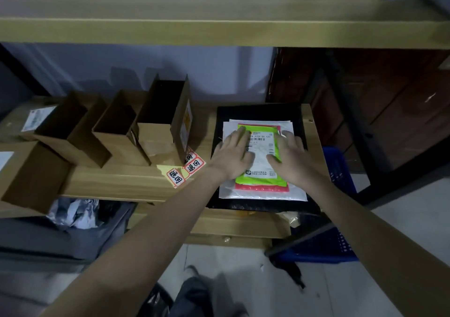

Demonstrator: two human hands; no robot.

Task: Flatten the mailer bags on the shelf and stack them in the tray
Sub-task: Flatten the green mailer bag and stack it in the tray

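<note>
Black tray [302, 121] on the wooden shelf [121, 180], holding a stack of mailer bags, green mailer bag [261, 180] uppermost over pink [261, 188] and white [263, 195] ones; left hand [233, 153] and right hand [289, 157], fingers spread flat, press on the green bag; open cardboard boxes [114, 126] to the left.

4 open cardboard boxes [114, 131] beside red-bordered labels [186, 168], blue crate [338, 168]

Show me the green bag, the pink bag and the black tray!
green bag [261, 179]: head view, its lower part between the wrists.
pink bag [261, 188]: head view, the near strip showing.
black tray [258, 112]: head view, its far rim.
</note>
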